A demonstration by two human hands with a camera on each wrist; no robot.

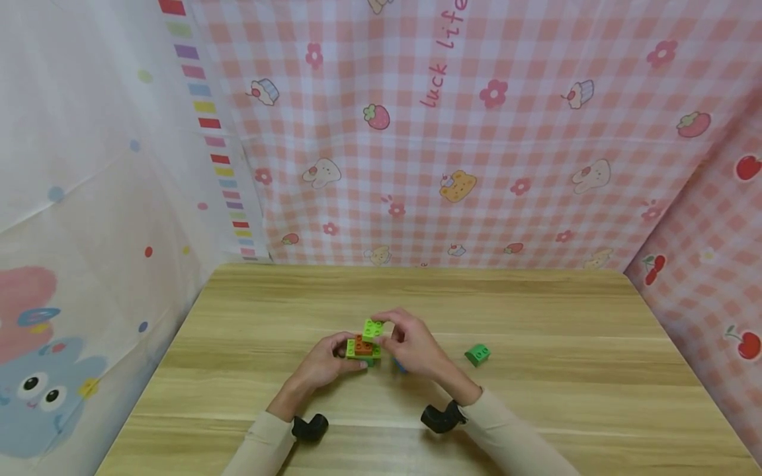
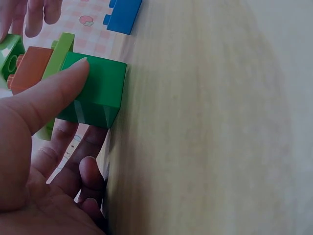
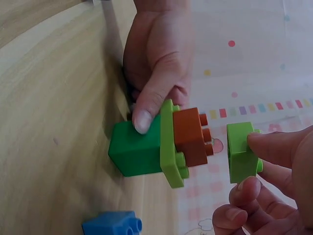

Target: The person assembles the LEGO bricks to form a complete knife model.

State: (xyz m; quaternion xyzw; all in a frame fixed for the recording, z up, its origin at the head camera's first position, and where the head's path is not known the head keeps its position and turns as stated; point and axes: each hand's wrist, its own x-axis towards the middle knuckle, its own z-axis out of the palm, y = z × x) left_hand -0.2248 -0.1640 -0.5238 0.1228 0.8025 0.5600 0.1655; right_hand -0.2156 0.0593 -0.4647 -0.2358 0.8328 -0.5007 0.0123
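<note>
My left hand [image 1: 324, 362] grips the green block [image 2: 100, 88] at the base of a small stack on the table, thumb on one side and fingers around the other. On that block lies a flat lime plate [image 3: 168, 142], topped by an orange-brown brick [image 3: 190, 137] with its studs facing up. My right hand [image 1: 413, 342] pinches a lime green brick [image 3: 240, 152] between thumb and fingers. This brick hangs just above the orange-brown studs, with a small gap showing in the right wrist view.
A blue brick [image 3: 112, 223] lies on the wooden table [image 1: 553, 403] near the stack, mostly hidden by my right hand in the head view. Farther right is a green curved-sided brick [image 1: 477, 355]. A pink checked cloth [image 1: 506, 145] hangs behind the table.
</note>
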